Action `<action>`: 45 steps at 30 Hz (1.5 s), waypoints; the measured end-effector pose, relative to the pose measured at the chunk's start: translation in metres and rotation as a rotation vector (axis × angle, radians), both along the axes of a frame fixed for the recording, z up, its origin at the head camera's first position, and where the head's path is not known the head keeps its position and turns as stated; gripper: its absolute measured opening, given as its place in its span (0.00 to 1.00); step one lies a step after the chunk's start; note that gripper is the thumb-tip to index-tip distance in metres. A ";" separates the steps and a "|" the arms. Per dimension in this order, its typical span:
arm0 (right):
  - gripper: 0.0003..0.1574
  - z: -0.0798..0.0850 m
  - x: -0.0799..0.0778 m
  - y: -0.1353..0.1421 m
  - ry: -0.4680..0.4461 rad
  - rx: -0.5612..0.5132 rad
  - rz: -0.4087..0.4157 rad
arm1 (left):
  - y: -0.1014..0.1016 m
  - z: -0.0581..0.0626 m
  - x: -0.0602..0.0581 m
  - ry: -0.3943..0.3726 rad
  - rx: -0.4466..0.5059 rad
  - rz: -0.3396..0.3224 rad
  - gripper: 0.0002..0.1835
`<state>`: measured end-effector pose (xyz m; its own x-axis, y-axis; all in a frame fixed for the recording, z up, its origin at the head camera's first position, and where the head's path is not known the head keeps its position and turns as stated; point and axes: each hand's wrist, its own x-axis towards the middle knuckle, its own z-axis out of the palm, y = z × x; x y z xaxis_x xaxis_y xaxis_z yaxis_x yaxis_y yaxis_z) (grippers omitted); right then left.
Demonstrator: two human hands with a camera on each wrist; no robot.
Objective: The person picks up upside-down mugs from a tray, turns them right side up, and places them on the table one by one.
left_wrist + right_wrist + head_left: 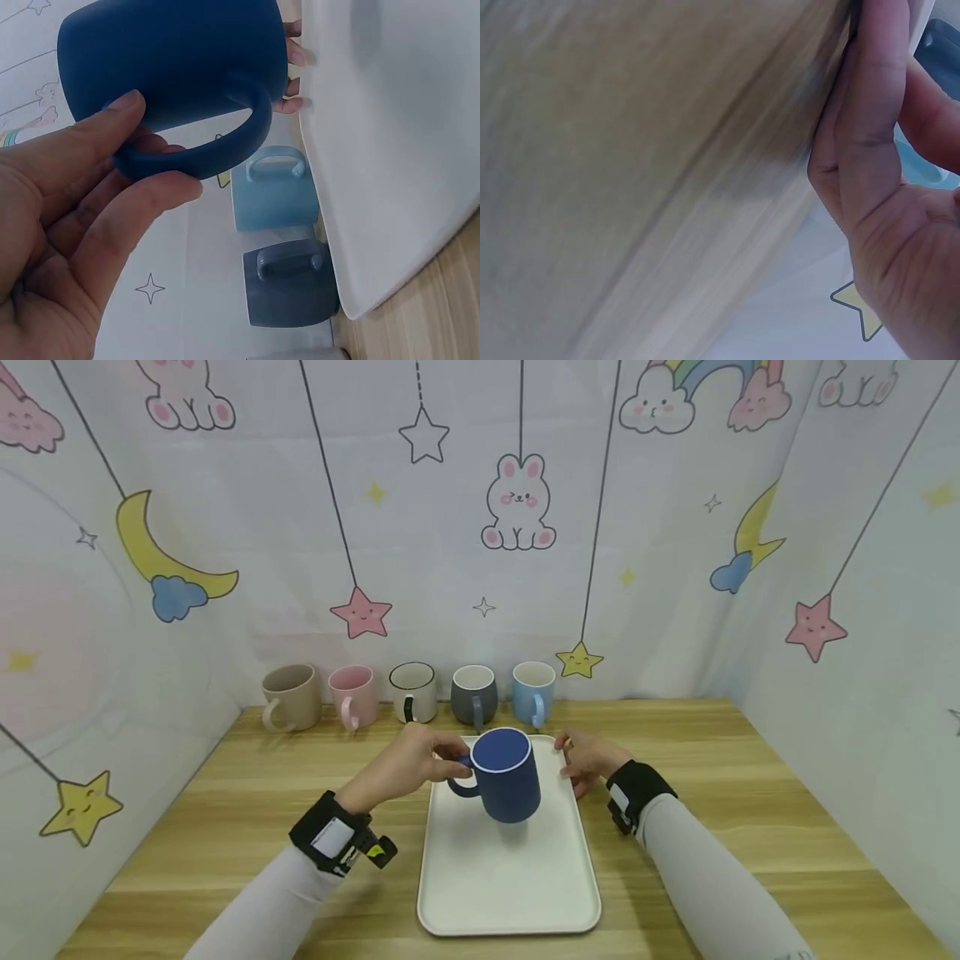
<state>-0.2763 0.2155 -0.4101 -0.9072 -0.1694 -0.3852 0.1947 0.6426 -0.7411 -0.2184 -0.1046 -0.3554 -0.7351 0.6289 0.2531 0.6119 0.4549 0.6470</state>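
A dark blue mug (510,789) with a pale rim hangs over the far half of the white tray (510,885), its mouth up. My left hand (416,756) pinches the mug's handle (225,150) between thumb and fingers, as the left wrist view shows closely. There, a gap separates mug and tray. My right hand (592,756) holds the tray's rim near its far right corner. Several of its fingertips (294,56) show at the rim in the left wrist view. The right wrist view has the hand (877,150) low against the wooden table, its grip partly hidden.
Along the back wall stand several mugs in a row: beige (296,697), pink (356,697), white with a black rim (414,693), dark grey (474,697) and light blue (533,693). Patterned cloth (465,543) encloses the wooden table (750,827) at the back and sides.
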 end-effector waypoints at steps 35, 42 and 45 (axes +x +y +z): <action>0.23 -0.002 -0.001 -0.001 0.015 -0.005 0.014 | 0.033 -0.019 -0.058 -0.263 0.570 0.136 0.16; 0.24 0.002 -0.001 0.001 -0.009 -0.059 0.025 | 0.032 -0.027 -0.062 -0.269 0.645 0.150 0.16; 0.25 0.007 0.001 0.003 -0.025 -0.047 0.036 | 0.034 -0.028 -0.062 -0.296 0.675 0.147 0.16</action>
<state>-0.2757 0.2187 -0.4034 -0.8904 -0.2203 -0.3984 0.1909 0.6138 -0.7660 -0.2805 -0.0703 -0.3832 -0.8969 0.2969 0.3276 0.3324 -0.0359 0.9425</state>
